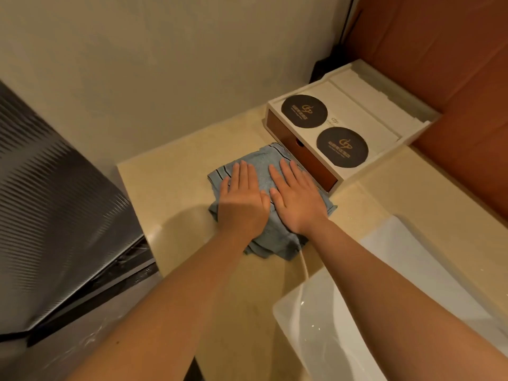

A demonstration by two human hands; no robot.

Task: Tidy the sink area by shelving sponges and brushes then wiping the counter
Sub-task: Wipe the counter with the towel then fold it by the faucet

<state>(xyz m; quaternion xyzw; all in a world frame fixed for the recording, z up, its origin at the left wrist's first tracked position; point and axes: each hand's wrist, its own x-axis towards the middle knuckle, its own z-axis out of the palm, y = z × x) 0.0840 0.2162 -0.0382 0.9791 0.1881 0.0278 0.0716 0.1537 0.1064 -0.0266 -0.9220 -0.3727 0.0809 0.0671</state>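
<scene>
Presently, left hand (242, 199) and right hand (295, 199) press flat-fingered on one blue cloth (264, 166); two black coasters (304, 111) noted nearby.

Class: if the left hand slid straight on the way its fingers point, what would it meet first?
The left hand would leave the blue cloth, cross bare counter, and probably meet the wall first, left of the box.
</scene>
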